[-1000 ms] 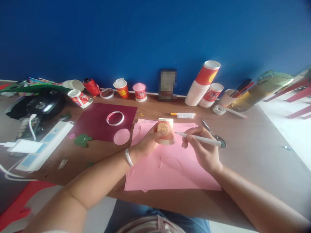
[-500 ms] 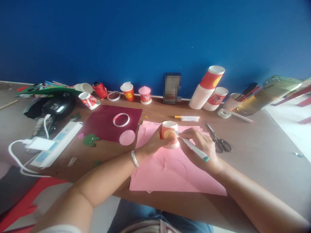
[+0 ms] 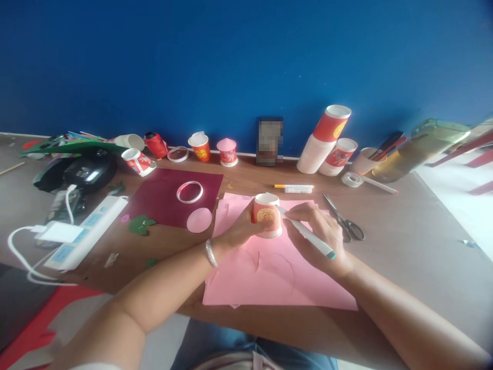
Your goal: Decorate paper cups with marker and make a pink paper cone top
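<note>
My right hand (image 3: 321, 239) has swung its gripped pen (image 3: 308, 235) against the cup (image 3: 266, 215) my left hand (image 3: 241, 229) clasps on pink paper (image 3: 277, 277), seemingly tracing.

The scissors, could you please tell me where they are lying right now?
The scissors lie on the table, just right of the pink paper and beside the right hand.

Left hand (image 3: 236, 234) gripping upside-down paper cup (image 3: 266, 215) on pink paper (image 3: 277, 277); right hand (image 3: 321, 239) holding pen (image 3: 308, 235) against cup's side.
</note>
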The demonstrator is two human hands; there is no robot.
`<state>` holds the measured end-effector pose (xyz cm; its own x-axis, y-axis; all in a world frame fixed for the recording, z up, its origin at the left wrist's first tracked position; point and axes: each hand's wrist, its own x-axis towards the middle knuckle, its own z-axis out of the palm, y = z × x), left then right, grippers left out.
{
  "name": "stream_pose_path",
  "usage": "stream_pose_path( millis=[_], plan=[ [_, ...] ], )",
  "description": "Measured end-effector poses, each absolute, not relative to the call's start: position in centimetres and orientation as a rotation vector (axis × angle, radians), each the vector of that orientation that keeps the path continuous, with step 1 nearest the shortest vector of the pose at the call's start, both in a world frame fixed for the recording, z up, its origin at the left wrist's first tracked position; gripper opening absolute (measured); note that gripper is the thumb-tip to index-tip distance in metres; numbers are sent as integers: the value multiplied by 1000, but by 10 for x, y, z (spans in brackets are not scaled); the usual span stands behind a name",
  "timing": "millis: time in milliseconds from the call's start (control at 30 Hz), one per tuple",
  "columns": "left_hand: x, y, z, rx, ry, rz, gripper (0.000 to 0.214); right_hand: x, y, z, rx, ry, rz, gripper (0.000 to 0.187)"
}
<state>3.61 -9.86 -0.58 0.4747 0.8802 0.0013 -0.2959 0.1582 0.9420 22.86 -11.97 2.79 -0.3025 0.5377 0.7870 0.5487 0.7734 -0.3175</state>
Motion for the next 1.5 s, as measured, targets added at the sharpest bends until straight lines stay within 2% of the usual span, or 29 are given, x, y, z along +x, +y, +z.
stream_pose_path(
  millis=[200,500,667,800,1233,1500],
  plan=[
    [37,-101,-3,1145,687,923,53,230,-117,21,-723,-2088,13,26],
    [38,-100,-3,1148,653,945,51,230,-117,20,-784,-2032,-32,26],
    [35,-99,-11,1156,724,947,56,229,-121,25,-701,-2097,48,24],
    [35,-98,-13,1203,736,938,51,231,-121,23,-712,-2077,28,26],
    [35,-99,-12,1194,708,941,48,233,-119,20,-761,-2012,37,17],
    [35,-99,-8,1094,705,951,64,230,-123,38,-815,-1865,332,12]
  ],
)
